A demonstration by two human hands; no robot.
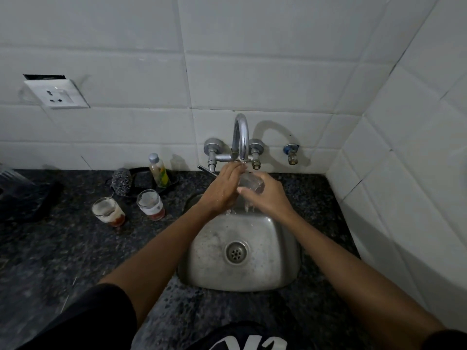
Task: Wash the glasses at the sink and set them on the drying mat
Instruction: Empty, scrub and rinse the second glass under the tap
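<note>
A clear glass (251,181) is held under the spout of the tap (241,137), above the back of the steel sink (278,271). My right hand (267,198) grips it from the right. My left hand (223,188) lies against its left side, fingers up by the rim. Water drips from both hands into the basin. Two dirty glasses with reddish residue stand on the counter left of the sink, one (108,212) further left, the other (151,204) nearer the basin. A dark drying mat (25,200) lies at the far left.
Behind the dirty glasses, a black dish (141,183) holds a scrubber (121,181) and a small bottle (158,170). A second valve (292,154) sticks out of the tiled wall. A wall socket (58,94) is mounted at upper left. The side wall stands close on the right.
</note>
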